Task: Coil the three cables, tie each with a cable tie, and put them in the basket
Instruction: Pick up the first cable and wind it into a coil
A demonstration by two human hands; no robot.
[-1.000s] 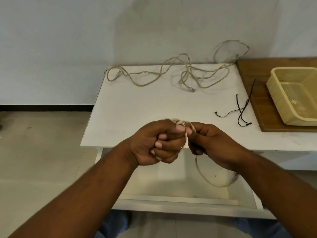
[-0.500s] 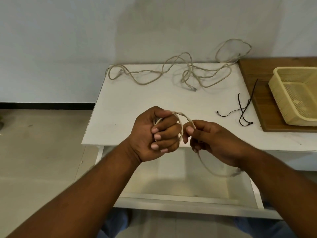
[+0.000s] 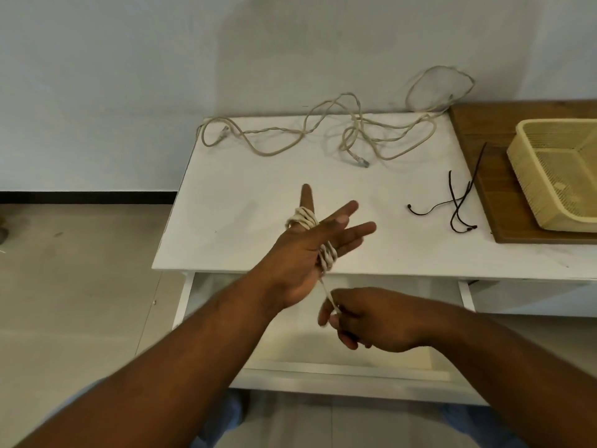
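My left hand (image 3: 303, 253) is spread wide over the table's front edge, with a beige cable (image 3: 326, 253) wound in several turns around its thumb and palm. A short taut end of that cable runs down to my right hand (image 3: 365, 318), which pinches it just below the left palm. Loose beige cables (image 3: 323, 130) lie tangled along the back of the white table (image 3: 242, 195). Black cable ties (image 3: 455, 205) lie on the table at the right. A cream plastic basket (image 3: 523, 176) stands on a wooden board at the far right.
The wooden board (image 3: 484, 176) covers the table's right end. An open white drawer (image 3: 323, 360) juts out under my hands. The wall stands right behind the table, and tiled floor lies to the left.
My left hand has opened from a fist to spread fingers, showing the cable wraps. My right hand has dropped down and toward me, pulling the cable end taut.
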